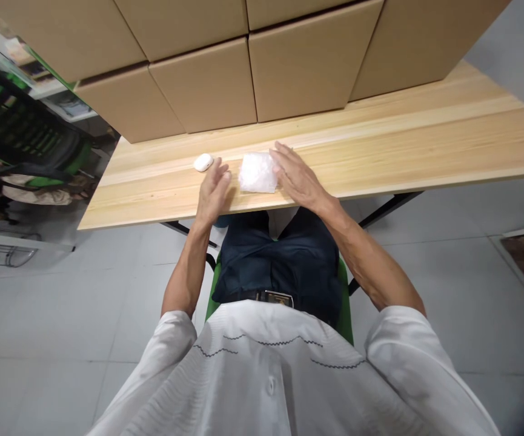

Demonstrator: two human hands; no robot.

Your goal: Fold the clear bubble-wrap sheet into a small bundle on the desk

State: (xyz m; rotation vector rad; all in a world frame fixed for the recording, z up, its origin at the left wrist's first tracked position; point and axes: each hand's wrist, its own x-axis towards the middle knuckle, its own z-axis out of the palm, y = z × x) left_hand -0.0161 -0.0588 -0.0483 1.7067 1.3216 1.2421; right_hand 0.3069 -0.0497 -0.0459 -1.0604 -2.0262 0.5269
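A small bundle in white translucent wrap (257, 172) lies on the wooden table in front of me. My right hand (298, 178) is at its right side, fingers stretched out, with the fingertips at the bundle's edge. To the left of the bundle, a short gap away from it, my left hand (214, 189) is held with fingers apart and nothing in them. Just beyond the left fingertips sits a small white rounded case (203, 162), like an earbud case. What the wrap contains cannot be made out.
Large cardboard boxes (307, 66) are stacked along the far side of the wooden table (425, 139). A black and green chair (29, 133) and shelving stand at the left. The table's near edge runs just in front of my lap.
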